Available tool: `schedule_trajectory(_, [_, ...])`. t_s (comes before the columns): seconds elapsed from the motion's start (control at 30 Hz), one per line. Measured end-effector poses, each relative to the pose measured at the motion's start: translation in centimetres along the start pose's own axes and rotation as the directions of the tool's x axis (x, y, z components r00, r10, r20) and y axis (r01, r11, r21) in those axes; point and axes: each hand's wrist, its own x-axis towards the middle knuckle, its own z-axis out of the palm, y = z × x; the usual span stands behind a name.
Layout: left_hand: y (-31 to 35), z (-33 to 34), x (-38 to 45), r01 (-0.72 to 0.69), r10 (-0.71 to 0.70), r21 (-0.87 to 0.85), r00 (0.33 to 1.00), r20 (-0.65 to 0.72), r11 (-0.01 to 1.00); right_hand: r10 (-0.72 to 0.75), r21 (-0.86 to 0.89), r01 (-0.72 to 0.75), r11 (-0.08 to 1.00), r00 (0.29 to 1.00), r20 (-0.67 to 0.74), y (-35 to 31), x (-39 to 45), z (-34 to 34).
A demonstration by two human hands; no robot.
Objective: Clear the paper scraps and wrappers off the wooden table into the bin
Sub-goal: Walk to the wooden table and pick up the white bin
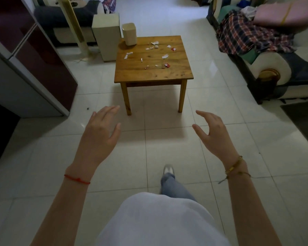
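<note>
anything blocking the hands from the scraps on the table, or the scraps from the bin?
Nothing visible. Both hands, left hand and right hand, are empty over bare floor short of the wooden table. The paper scraps lie loose; the bin stands on the far-left corner.

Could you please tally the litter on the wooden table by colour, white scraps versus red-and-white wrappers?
White scraps: about 10, some too small to tell apart
Red-and-white wrappers: 2
Total: about 12, all on the table; none in the bin as far as shows.
</note>
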Motion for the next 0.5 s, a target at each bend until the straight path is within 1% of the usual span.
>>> schedule_trajectory(0.2, [-1.6, 3.5, 10.9, 0.039, -0.039, -0.007, 0.999, -0.006, 0.999, -0.007, 0.005, 0.007, 1.000, 1.000, 0.024, 3.6, 11.2, 2.1])
schedule_trajectory(0.4, [-1.8, 5.5, 23.6, 0.079, -0.080, -0.029, 0.996, -0.034, 0.996, -0.084, 0.000, 0.084, 0.996, 0.996, 0.043, 5.9, 25.2, 1.8])
schedule_trajectory(0.5, [-2.2, 6.1, 29.4, 0.104, -0.106, -0.032, 0.993, -0.048, 0.994, -0.119, 0.034, 0.118, 0.992, 0.991, 0.053, 6.5, 32.0, 1.7])
